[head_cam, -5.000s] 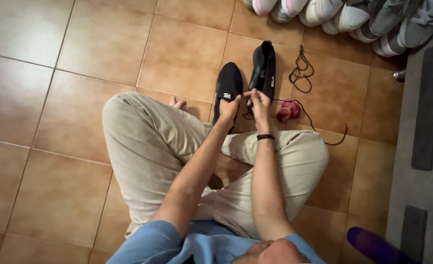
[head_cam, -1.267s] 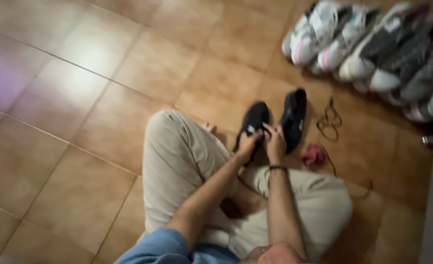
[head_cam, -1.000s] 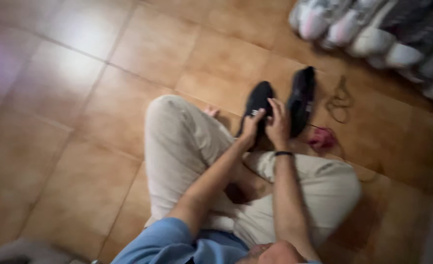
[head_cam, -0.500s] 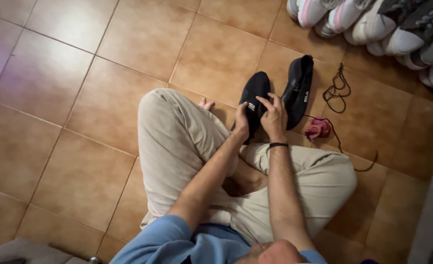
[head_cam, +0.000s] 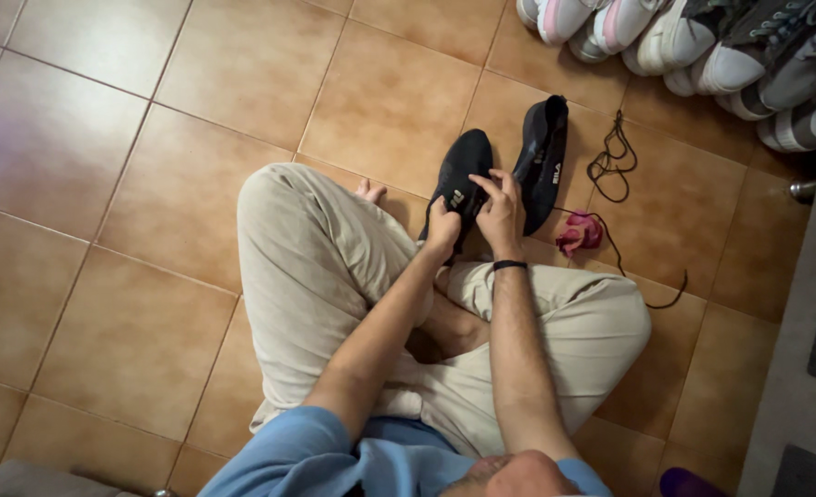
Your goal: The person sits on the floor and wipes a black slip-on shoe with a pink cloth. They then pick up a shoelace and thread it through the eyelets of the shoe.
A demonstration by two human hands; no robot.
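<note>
Got the black shoe [head_cam: 463,170] on the tiled floor [head_cam: 150,184] right in front of my crossed legs; my left hand [head_cam: 442,228] is clamped on its near side and my right hand [head_cam: 498,207] is pinching at its top (can't tell if a lace is in my fingers); looks unlaced so far. Its twin [head_cam: 541,156] sits just beside; one loose black lace [head_cam: 610,166] lies beyond, another by a pink cloth [head_cam: 580,232]; a row of sneakers [head_cam: 702,41] further out.
</note>
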